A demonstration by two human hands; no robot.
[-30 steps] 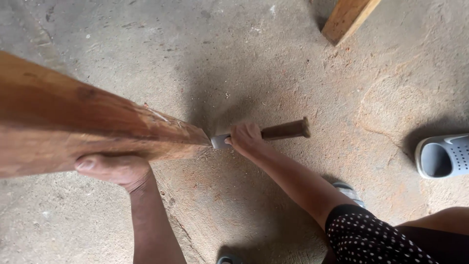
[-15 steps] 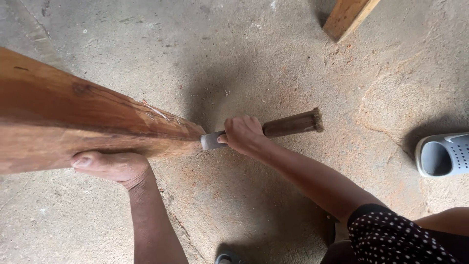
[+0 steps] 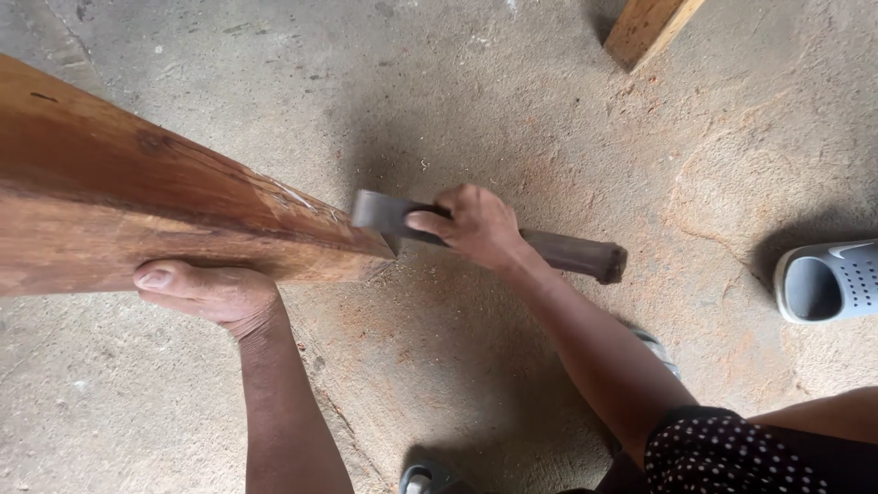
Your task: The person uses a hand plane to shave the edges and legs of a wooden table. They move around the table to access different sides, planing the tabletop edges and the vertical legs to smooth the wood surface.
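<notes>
Long wooden beam (image 3: 137, 210), reddish-brown, runs in from the left edge and tapers to a rough hewn point near frame centre. Top face is darker with a knot mark and grain lines; the side face is lighter orange-brown. Pale fresh scrape marks on the upper edge close to the tip. Its pointed end sits over the concrete floor (image 3: 512, 101); whether it touches the floor, cannot tell.

Hatchet (image 3: 457, 229) lies across the tip: dark grey metal head against the beam's upper edge at the tapered end, dark brown wooden handle running right, butt end sticking out past the hand.

Right hand (image 3: 476, 227) wraps the hatchet handle just behind the head, fingers closed tight round it, thumb lying along toward the head. Forearm leads down to the near right.

Left hand (image 3: 206, 291) is under the beam's near edge, left of the tip, thumb flat against the lower side face; the other fingers are hidden beneath the wood, so grip is supporting from below, beam held.

Floor is grey, dusted with reddish sawdust and small chips, thickest around and right of the tip. Pale wooden plank (image 3: 649, 27) end at far right top. Grey slipper (image 3: 828, 279) at right edge. Dark dotted garment (image 3: 732, 453) at near right.
</notes>
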